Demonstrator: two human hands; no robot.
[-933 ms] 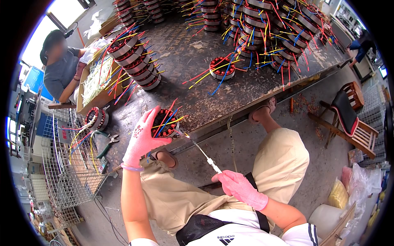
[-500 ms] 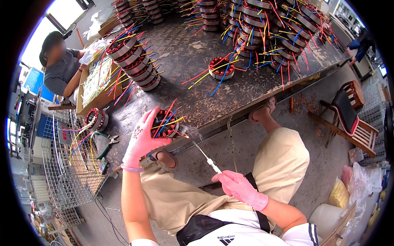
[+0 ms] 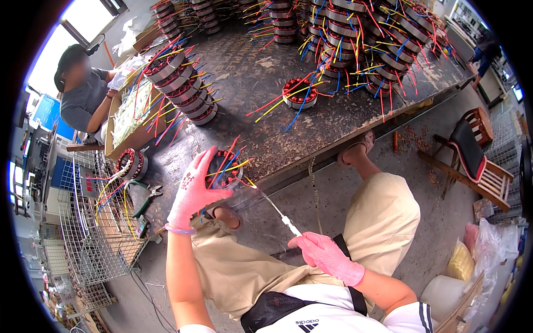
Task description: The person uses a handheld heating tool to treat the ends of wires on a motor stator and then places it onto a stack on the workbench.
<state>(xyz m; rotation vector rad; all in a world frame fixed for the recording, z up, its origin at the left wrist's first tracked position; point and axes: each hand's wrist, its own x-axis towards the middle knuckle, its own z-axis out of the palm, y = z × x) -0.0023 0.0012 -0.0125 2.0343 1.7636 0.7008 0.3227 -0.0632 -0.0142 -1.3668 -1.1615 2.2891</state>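
My left hand [image 3: 191,191], in a pink glove, grips the side of a motor stator [image 3: 229,182] at the table's near edge. Its thumb reaches along the near side and its fingers point up and away. Red, blue and yellow leads stand out of the stator's red windings. In my pink-gloved right hand [image 3: 333,258] is a soldering iron [image 3: 290,225] with a white handle and a thin metal shaft. Its tip meets the end of a yellow lead [image 3: 251,182] just beyond the table edge. Whether solder is on that end is too small to tell.
Stacked stators [image 3: 186,89] rise at the left; taller stacks [image 3: 344,41] fill the far side. One single stator [image 3: 300,94] lies mid-table. Green-handled cutters [image 3: 145,202] and another stator [image 3: 132,164] lie left of me. A person [image 3: 86,91] sits by a box. A chair [image 3: 472,150] stands right.
The smoke by the iron's tip has mostly thinned out. Both hands keep nearly the same place, and the view has shifted slightly.
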